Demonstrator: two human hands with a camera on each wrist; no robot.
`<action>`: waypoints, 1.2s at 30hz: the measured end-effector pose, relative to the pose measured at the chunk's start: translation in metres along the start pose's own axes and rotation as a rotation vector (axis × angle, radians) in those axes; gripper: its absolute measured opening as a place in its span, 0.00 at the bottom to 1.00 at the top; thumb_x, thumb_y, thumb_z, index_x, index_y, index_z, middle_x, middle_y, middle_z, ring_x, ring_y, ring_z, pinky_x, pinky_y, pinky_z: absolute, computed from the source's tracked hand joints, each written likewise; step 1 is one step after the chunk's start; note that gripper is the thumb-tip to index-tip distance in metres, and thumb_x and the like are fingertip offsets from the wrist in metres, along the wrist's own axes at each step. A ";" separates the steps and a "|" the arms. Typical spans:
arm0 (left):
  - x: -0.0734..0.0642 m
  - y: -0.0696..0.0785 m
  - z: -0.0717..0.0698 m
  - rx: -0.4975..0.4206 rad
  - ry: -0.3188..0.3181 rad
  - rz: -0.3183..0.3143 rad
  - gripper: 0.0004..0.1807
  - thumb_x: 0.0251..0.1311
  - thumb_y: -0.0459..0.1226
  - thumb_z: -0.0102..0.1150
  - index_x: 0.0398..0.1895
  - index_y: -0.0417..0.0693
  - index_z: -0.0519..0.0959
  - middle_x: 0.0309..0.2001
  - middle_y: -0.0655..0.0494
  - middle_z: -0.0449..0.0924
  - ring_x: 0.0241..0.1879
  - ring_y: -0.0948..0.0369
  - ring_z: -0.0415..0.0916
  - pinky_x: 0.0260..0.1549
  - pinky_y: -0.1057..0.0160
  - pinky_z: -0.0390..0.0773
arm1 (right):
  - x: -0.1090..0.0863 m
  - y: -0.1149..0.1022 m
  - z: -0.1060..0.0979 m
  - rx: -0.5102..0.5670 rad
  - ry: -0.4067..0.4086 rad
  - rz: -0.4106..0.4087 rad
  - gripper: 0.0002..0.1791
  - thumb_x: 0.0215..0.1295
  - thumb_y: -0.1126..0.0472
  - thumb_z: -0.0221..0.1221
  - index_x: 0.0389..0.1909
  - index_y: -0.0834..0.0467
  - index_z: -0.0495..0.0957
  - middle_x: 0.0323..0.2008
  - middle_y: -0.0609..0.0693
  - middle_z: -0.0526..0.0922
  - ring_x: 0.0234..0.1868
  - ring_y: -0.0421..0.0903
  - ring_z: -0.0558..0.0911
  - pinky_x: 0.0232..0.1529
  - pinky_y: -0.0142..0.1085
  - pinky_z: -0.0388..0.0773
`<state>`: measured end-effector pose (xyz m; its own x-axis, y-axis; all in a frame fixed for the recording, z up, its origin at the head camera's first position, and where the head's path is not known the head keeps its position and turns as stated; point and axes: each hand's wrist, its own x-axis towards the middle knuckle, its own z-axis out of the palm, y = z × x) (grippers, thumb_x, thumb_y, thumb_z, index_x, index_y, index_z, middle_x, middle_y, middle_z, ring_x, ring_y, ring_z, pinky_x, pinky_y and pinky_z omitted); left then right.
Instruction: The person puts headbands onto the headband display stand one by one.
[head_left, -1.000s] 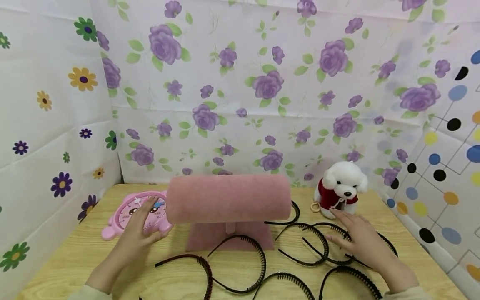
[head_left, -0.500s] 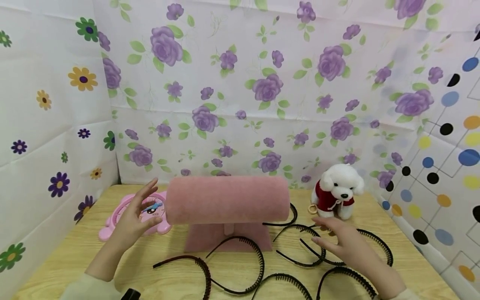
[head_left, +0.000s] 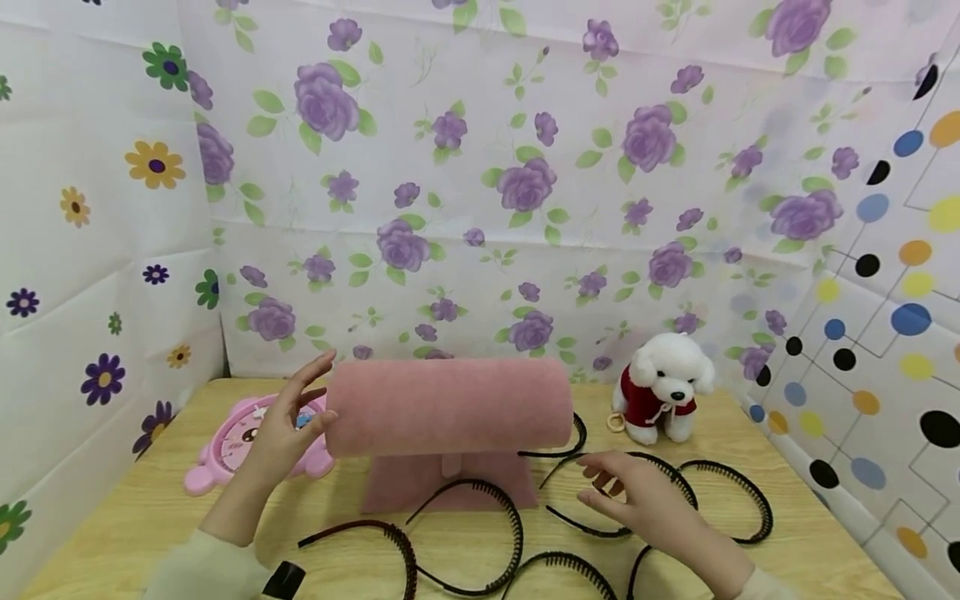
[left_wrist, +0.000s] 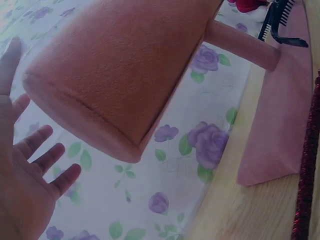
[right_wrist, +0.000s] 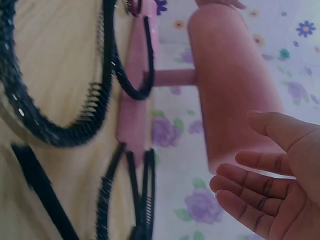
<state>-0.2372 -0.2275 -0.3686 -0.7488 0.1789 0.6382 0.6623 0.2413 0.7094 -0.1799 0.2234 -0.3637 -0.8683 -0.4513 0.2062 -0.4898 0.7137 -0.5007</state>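
A pink, velvety padded roll on a stand [head_left: 450, 407] stands in the middle of the table. My left hand [head_left: 283, 429] is at the roll's left end, thumb and fingers spread apart around that end. In the left wrist view, the same hand [left_wrist: 27, 185] shows an empty palm. My right hand [head_left: 641, 492] hovers over black toothed headbands [head_left: 767, 510], below the roll's right end, its fingers slightly bent. Nothing lies in the right palm [right_wrist: 287, 185] in the right wrist view. Another black headband [head_left: 517, 533] lies before the stand, beside a dark red one [head_left: 406, 546].
A pink clock [head_left: 232, 442] lies at the back left, partly behind my left hand. At the back right sits a white toy dog [head_left: 667, 379] in a red top, a small ring [head_left: 616, 422] beside it. Patterned cloth hangs behind and at both sides.
My right hand has moved left across the headbands, toward the stand. My left hand has risen from over the clock to the roll's left end. The head view has shifted slightly.
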 end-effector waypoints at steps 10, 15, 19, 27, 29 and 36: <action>-0.011 -0.008 0.008 0.046 0.038 -0.079 0.34 0.66 0.34 0.54 0.74 0.55 0.57 0.68 0.71 0.59 0.61 0.73 0.62 0.52 0.72 0.68 | 0.019 0.000 0.040 0.106 -0.099 -0.054 0.18 0.64 0.53 0.61 0.48 0.61 0.80 0.37 0.52 0.84 0.33 0.32 0.80 0.33 0.29 0.78; -0.013 -0.013 0.013 -0.067 0.052 -0.002 0.33 0.66 0.30 0.50 0.73 0.47 0.56 0.69 0.67 0.59 0.65 0.71 0.59 0.57 0.74 0.62 | 0.029 0.001 0.056 0.147 -0.135 -0.064 0.16 0.63 0.55 0.62 0.44 0.62 0.81 0.33 0.49 0.85 0.31 0.31 0.80 0.32 0.28 0.77; -0.015 -0.013 0.016 -0.108 0.067 -0.034 0.33 0.66 0.29 0.48 0.74 0.48 0.54 0.69 0.68 0.60 0.63 0.69 0.61 0.53 0.73 0.64 | 0.032 0.000 0.066 0.164 -0.174 -0.036 0.15 0.63 0.54 0.62 0.43 0.61 0.81 0.33 0.48 0.85 0.32 0.32 0.80 0.33 0.29 0.77; -0.011 -0.016 0.019 -0.119 0.073 -0.032 0.33 0.65 0.30 0.50 0.73 0.49 0.56 0.67 0.70 0.61 0.63 0.70 0.61 0.55 0.72 0.61 | 0.040 -0.004 0.078 0.139 -0.229 -0.005 0.14 0.62 0.53 0.63 0.41 0.59 0.80 0.30 0.46 0.84 0.29 0.31 0.77 0.30 0.29 0.75; -0.008 -0.017 0.020 -0.122 0.070 -0.023 0.33 0.65 0.31 0.51 0.73 0.49 0.56 0.67 0.71 0.61 0.63 0.71 0.61 0.56 0.71 0.60 | 0.042 -0.004 0.079 0.125 -0.241 0.005 0.14 0.61 0.52 0.64 0.40 0.59 0.79 0.29 0.45 0.83 0.28 0.31 0.76 0.29 0.29 0.74; -0.007 -0.022 0.022 -0.113 0.077 -0.018 0.33 0.64 0.34 0.53 0.73 0.50 0.57 0.64 0.72 0.64 0.62 0.71 0.62 0.55 0.71 0.60 | 0.048 -0.011 0.084 -0.008 -0.208 0.032 0.11 0.58 0.53 0.66 0.30 0.55 0.75 0.21 0.41 0.73 0.21 0.33 0.67 0.23 0.30 0.65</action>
<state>-0.2465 -0.2134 -0.3950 -0.7593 0.1005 0.6429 0.6506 0.1340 0.7475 -0.2094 0.1488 -0.4186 -0.8488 -0.5285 0.0113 -0.4633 0.7334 -0.4975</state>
